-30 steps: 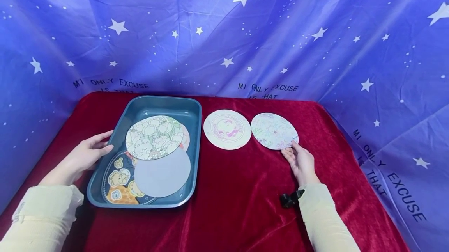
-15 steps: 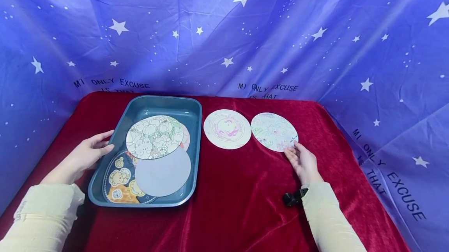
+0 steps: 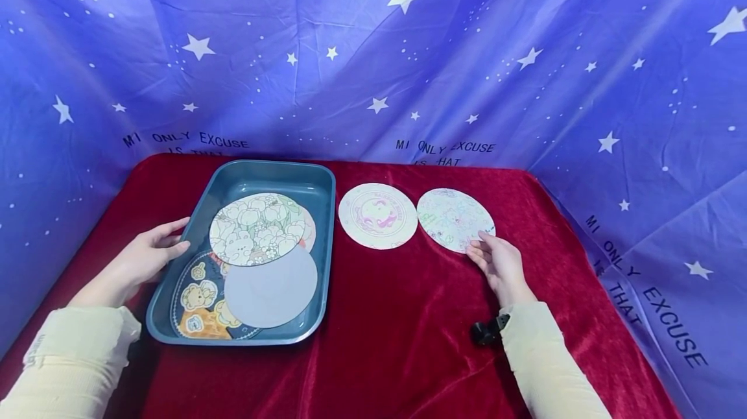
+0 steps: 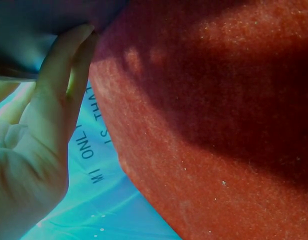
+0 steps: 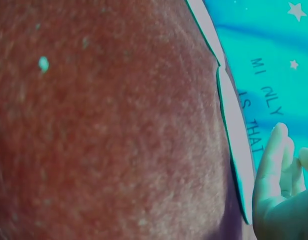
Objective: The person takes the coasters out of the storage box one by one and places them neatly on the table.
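Fingers of the right hand [image 3: 498, 263] now lie over the near right edge of the scribbled disc [image 3: 455, 218]; a second ago their tips only met that edge from the near side, so the hand has slid a little far and left. Those fingers are straight and close together, pressing flat on the card, not curled round it. The disc itself has not shifted: it lies flat on the red cloth [image 3: 397, 315], its left edge touching the pink-ringed disc [image 3: 377, 215] beside it. In the right wrist view both discs [image 5: 233, 115] show edge-on against the cloth, with the fingertips [image 5: 274, 150] at the nearer one. The left hand [image 3: 142, 257] is unchanged, fingers relaxed and resting against the left rim of the grey tray [image 3: 274, 176]; the left wrist view shows its fingertips [image 4: 69, 55] touching the tray's wall. Inside the tray the floral disc [image 3: 257, 227] overlaps a plain grey disc [image 3: 271, 289] and a bear disc [image 3: 195, 302], all as before. The blue starred backdrop [image 3: 373, 49] stands behind the table.
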Motion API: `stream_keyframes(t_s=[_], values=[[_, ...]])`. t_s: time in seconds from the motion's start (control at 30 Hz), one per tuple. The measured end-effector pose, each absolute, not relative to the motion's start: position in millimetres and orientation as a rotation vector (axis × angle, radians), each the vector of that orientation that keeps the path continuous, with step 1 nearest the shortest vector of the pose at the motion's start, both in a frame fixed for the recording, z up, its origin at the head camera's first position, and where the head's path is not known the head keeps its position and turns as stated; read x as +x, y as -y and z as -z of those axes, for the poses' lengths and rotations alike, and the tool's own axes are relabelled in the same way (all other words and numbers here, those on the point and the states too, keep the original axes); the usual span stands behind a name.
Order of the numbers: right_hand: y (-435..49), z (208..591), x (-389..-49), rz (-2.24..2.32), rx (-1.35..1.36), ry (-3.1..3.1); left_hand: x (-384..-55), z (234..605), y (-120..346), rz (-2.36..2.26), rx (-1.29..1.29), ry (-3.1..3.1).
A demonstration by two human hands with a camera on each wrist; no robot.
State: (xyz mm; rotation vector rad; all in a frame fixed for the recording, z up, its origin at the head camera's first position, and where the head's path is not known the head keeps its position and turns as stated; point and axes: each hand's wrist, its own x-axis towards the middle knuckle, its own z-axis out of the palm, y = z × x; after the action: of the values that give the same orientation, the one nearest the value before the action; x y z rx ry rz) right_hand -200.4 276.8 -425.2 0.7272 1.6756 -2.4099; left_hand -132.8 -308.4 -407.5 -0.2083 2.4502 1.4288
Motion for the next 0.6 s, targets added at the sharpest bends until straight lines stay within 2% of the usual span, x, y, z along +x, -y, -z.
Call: stream_keyframes(t_s=[0.6], values=[[-255,409,-205,2.441,0.499,-1.712,-133,408,309,-1.419,-0.210,-2.458]])
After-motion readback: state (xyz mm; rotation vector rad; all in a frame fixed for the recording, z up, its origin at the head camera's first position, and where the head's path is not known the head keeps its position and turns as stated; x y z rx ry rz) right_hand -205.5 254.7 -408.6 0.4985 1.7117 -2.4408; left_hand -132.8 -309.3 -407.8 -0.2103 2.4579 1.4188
